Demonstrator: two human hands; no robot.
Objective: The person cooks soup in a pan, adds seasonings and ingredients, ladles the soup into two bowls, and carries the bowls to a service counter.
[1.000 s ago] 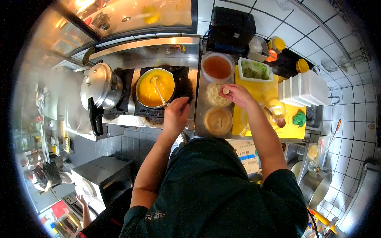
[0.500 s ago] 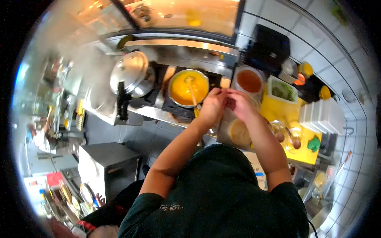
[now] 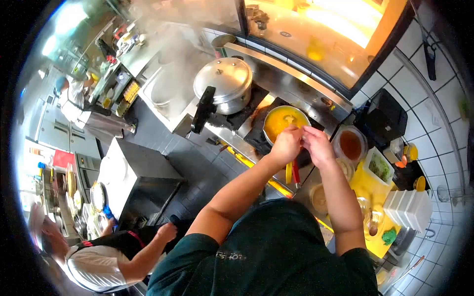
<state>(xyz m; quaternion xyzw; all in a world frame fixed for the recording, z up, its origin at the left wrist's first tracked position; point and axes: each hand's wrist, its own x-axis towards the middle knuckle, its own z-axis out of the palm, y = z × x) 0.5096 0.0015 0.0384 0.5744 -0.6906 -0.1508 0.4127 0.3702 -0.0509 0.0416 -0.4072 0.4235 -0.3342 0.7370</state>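
A tiled, steamy kitchen lies below us, steel counter running along the wall. Nearest, our left hand (image 3: pixel 285 146) and right hand (image 3: pixel 318 146) meet fingertip to fingertip over the near rim of the pot of yellow soup (image 3: pixel 284 122), fingers pinched together; we cannot tell what they hold. Beyond sits a lidded pressure cooker (image 3: pixel 223 85). Right of the pot stands a tub of brown sauce (image 3: pixel 350 144).
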